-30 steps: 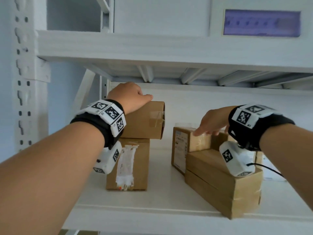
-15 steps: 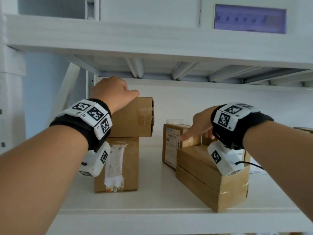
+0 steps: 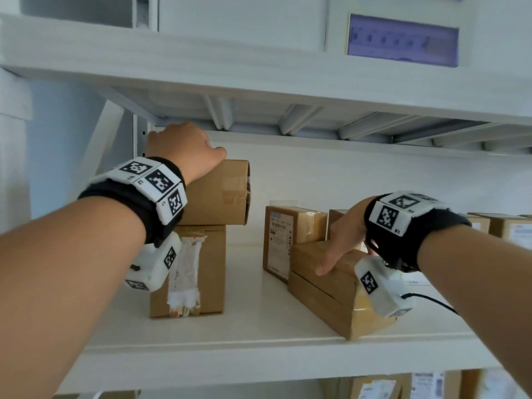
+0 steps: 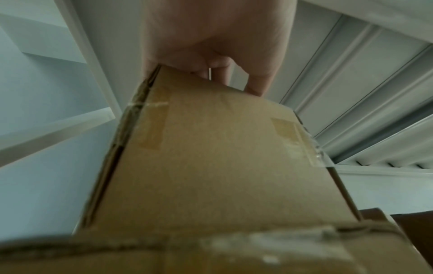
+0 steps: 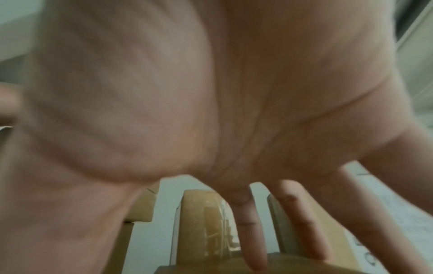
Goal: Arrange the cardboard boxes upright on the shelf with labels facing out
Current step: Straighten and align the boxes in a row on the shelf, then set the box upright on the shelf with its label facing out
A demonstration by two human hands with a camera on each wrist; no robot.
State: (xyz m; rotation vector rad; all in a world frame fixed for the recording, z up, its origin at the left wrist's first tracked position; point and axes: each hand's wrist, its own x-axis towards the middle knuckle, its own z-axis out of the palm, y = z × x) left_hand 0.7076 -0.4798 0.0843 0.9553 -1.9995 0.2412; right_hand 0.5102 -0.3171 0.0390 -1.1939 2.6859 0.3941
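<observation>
Two brown cardboard boxes are stacked at the left of the white shelf. My left hand lies on the top box, fingers curled over its far upper edge; the left wrist view shows the same box and my left hand. The lower box carries a torn white label. To the right an upright box shows a printed label. In front of it lies a flat box, and my right hand rests on its top with straight, spread fingers.
More labelled boxes stand at the far right of the shelf, and others sit on the shelf below. The upper shelf's underside hangs close above the left stack. Bare shelf lies between the two groups.
My right hand has come off the top of the upright labelled box and settled lower on the flat box. The left hand stays on the top left box.
</observation>
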